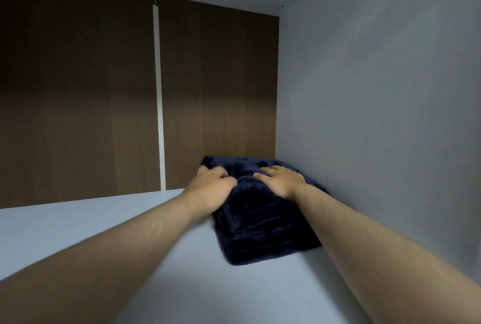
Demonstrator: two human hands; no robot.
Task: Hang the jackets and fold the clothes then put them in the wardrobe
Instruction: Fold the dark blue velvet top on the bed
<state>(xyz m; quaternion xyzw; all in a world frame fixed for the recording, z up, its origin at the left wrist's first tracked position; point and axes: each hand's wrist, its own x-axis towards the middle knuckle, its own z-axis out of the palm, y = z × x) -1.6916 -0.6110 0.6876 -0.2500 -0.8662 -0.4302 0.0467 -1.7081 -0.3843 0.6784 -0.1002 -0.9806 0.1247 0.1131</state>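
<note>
a folded navy garment (pixel 260 232) is shown lying on the white wardrobe shelf (pixel 91 232), set close against the right side wall (pixel 377 115) and near the brown back panel (pixel 78 89). the left hand (pixel 213 183) is placed at its far left edge, fingers bent into the cloth, though blur softens the detail. the right hand (pixel 281 180) is laid flat on top, fingers straight and spread. this piece is judged folded and all but stowed, only release being left. no jackets, hangers or other clothes are seen, so the remainder cannot be gauged.
</note>
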